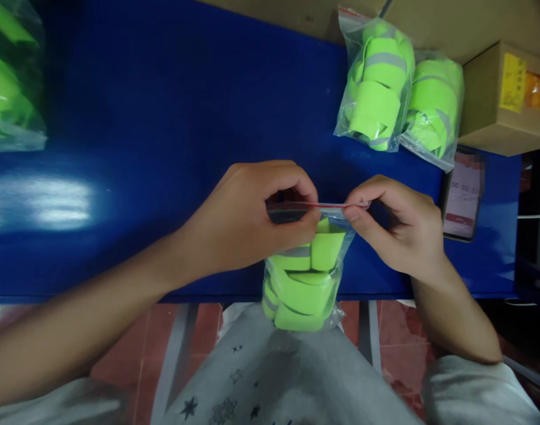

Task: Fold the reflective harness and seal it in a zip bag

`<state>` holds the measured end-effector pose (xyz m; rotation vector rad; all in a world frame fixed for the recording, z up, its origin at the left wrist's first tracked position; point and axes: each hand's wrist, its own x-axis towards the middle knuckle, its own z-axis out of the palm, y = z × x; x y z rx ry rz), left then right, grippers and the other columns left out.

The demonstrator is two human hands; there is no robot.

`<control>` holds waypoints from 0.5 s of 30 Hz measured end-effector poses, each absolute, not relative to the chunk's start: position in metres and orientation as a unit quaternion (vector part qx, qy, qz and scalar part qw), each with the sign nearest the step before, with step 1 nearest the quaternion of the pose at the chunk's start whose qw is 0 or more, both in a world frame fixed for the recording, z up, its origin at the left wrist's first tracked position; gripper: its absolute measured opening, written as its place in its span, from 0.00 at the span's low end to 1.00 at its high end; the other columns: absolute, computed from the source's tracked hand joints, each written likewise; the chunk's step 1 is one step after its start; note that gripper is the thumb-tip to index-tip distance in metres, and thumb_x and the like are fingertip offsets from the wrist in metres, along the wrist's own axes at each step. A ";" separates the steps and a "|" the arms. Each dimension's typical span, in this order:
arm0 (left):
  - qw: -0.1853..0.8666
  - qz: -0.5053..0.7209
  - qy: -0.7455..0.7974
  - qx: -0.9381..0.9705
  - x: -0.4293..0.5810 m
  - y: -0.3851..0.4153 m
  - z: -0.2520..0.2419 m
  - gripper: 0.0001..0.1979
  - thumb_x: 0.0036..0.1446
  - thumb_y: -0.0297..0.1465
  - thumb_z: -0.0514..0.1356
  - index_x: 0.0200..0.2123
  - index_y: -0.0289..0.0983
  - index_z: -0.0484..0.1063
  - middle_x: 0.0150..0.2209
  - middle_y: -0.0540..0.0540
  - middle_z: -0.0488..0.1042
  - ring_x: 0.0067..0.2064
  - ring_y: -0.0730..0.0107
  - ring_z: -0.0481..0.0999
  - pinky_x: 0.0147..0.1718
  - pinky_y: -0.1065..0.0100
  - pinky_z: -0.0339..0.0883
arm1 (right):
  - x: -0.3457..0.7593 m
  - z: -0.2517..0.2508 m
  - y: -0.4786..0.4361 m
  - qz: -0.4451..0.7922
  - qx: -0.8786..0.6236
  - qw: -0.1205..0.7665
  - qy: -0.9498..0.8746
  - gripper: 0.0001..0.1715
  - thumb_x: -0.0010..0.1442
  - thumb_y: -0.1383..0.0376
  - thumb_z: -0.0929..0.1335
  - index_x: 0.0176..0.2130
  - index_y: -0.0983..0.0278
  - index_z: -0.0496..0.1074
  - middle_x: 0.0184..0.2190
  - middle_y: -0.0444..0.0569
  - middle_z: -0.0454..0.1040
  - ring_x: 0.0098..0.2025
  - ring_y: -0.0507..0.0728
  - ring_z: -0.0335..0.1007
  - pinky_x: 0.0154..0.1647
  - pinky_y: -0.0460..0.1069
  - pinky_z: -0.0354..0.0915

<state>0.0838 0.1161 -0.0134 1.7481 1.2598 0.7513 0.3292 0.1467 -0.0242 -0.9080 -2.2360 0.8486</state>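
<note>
A clear zip-lock bag [303,289] hangs at the table's front edge, filled with rolled neon-yellow bands with grey reflective stripes. My left hand [256,218] pinches its red-lined zip strip between thumb and fingertips. At the strip's right end, my right hand [396,221] grips the corner with thumb and forefinger. The bag's top left part is hidden behind my left fingers. Both hands are closed on the bag's top edge, a short gap apart.
Two filled bags of the same kind, one bag [376,88] beside another bag [433,109], lie at the back right. A cardboard box [487,100] and a phone [462,198] showing a timer are on the right. Another filled bag [10,88] lies far left on the blue table [176,106].
</note>
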 end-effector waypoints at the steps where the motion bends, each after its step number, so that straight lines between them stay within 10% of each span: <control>1: 0.417 0.299 0.504 0.695 0.084 0.116 -0.013 0.02 0.60 0.31 0.63 0.33 0.42 0.76 0.35 0.52 0.81 0.36 0.68 0.79 0.37 0.68 0.67 | 0.329 -0.025 0.146 0.310 -0.338 0.281 -0.843 0.02 0.69 0.66 0.72 0.40 0.60 0.77 0.34 0.45 0.79 0.32 0.53 0.73 0.33 0.49 0.69; 15: 0.418 0.308 0.522 0.677 0.085 0.115 -0.012 0.04 0.63 0.31 0.63 0.35 0.40 0.79 0.35 0.51 0.83 0.35 0.71 0.79 0.36 0.70 0.70 | 0.332 -0.022 0.152 0.339 -0.345 0.288 -0.826 0.01 0.68 0.65 0.74 0.42 0.59 0.79 0.35 0.44 0.80 0.33 0.53 0.75 0.35 0.49 0.69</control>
